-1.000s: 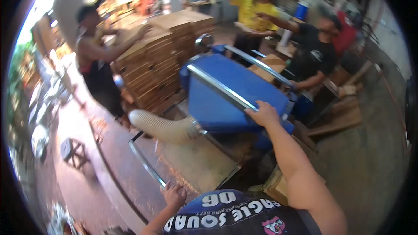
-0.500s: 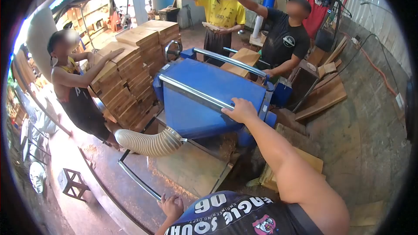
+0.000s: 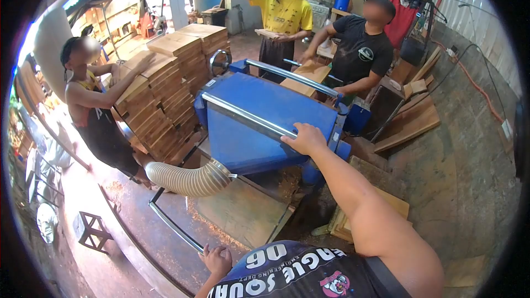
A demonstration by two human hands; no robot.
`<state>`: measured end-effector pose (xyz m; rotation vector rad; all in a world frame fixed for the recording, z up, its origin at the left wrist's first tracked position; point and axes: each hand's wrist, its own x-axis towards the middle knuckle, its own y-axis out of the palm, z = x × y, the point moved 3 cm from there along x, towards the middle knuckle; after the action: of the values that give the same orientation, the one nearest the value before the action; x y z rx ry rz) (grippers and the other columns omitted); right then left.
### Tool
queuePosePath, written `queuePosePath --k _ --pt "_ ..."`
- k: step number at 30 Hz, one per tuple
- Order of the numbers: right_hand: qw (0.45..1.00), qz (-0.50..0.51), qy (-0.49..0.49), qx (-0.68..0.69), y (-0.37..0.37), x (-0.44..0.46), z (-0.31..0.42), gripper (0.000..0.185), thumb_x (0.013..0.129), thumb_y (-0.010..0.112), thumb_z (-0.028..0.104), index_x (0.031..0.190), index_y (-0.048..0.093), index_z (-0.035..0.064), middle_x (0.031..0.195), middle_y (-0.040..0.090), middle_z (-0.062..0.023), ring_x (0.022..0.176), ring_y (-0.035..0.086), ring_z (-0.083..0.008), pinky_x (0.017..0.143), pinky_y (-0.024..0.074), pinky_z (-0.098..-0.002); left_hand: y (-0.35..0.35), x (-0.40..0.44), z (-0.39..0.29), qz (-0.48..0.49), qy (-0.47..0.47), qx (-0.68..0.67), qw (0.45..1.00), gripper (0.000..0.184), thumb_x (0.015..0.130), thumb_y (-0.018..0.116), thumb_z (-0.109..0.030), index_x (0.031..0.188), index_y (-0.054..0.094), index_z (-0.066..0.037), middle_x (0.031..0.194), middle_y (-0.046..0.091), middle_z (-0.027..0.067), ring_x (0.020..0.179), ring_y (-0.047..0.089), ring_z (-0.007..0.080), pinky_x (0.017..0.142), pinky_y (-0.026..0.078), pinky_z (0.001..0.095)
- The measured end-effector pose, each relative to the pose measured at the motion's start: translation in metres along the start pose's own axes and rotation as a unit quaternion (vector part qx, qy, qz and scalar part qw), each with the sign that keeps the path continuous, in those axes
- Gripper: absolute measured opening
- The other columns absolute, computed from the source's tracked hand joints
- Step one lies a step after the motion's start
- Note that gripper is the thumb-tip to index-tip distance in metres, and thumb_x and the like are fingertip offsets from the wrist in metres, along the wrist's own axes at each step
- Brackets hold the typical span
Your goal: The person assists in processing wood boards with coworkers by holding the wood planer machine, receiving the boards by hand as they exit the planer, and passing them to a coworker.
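My right hand (image 3: 307,139) rests on the right end of a shiny metal roller (image 3: 248,115) along the near top edge of a blue thickness planer (image 3: 265,132). Its fingers lie stretched over the top, with the thumb apart. Low in the view, my left hand (image 3: 217,260) has its fingers curled at the near end of a dark metal bar (image 3: 175,227); my body partly covers this hand. A ribbed dust hose (image 3: 190,180) joins the planer's near left side. On its far side lies a wooden board (image 3: 305,75), touched by a person in black (image 3: 359,44).
Stacked boards (image 3: 165,96) stand left of the planer, with another person (image 3: 96,99) leaning on them. Behind, a person in yellow (image 3: 281,14) holds a small wood piece (image 3: 267,33). More boards (image 3: 381,209) lie near my right arm. A stool (image 3: 93,230) stands at lower left.
The person in black has lowered a raised, pointing arm to the board. The person in yellow still holds one arm out. My hands have stayed in place.
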<state>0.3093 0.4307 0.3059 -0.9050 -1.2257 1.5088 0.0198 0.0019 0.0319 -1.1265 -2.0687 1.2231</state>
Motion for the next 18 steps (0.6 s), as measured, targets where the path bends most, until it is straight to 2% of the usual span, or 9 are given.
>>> queuePosePath --k 12,18 --pt "1.000 -0.012 -0.005 -0.004 -0.003 -0.003 0.002 0.077 0.093 0.063 0.067 0.139 0.063 0.0057 0.134 0.067 -0.0206 0.123 0.064 -0.0386 0.108 0.0483 -0.0481 0.002 -0.002 0.003 -0.021 0.018 0.000 1.000 0.020 0.081 0.074 -0.030 0.096 0.082 -0.020 0.111 0.079 0.0050 0.141 0.050 0.0391 0.121 0.017 0.0724" --pt "1.000 -0.014 0.000 -0.001 -0.001 -0.001 0.002 0.081 0.092 0.064 0.068 0.143 0.061 0.0056 0.138 0.066 -0.0195 0.129 0.062 -0.0382 0.111 0.0482 -0.0478 -0.002 -0.002 0.001 -0.022 0.016 0.003 1.000 0.020 0.081 0.074 -0.031 0.095 0.083 -0.020 0.111 0.079 0.0053 0.141 0.051 0.0381 0.120 0.019 0.0731"
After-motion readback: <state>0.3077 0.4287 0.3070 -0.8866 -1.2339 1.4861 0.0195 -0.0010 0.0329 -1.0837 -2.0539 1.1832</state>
